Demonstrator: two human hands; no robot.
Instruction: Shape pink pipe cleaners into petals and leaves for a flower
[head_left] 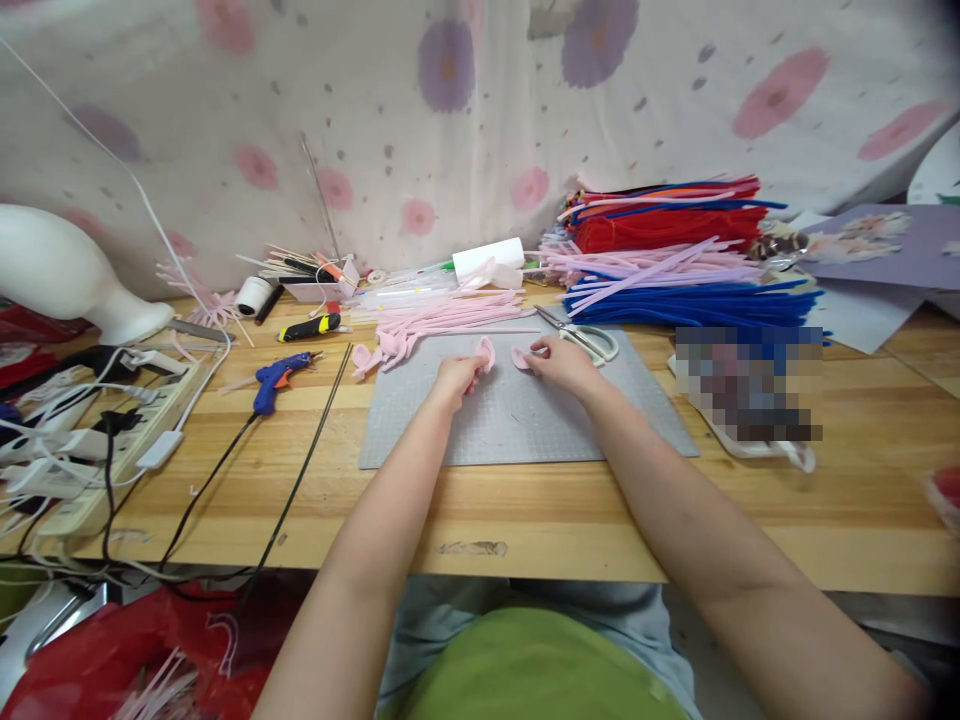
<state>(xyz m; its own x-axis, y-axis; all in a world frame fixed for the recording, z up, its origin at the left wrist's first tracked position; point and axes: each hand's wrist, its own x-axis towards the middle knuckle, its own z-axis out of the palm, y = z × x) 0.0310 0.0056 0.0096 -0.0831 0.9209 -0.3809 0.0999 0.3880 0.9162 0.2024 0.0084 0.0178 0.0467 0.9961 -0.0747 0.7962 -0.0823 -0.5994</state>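
Note:
Over the grey cutting mat (525,430), my left hand (457,380) pinches a small pink petal-like loop of fuzzy pipe cleaner (487,354). A hand's width to the right, my right hand (560,365) has its fingers closed on a second pink pipe-cleaner loop (519,357). The two loops are apart. Just behind my right hand lies a pair of scissors (596,345) with pale handles. At the mat's upper left rests a cluster of shaped pink pipe-cleaner pieces (390,348), beside a bundle of straight pink pipe cleaners (457,312).
To the left lie a blue glue gun (277,380), a yellow-black cutter (309,327), a dark thin rod (307,450) and a cable-filled power strip (120,480). Blue pipe cleaners (690,305) and red ones (667,230) are piled at the back right. A blurred-out object (739,445) lies right of the mat.

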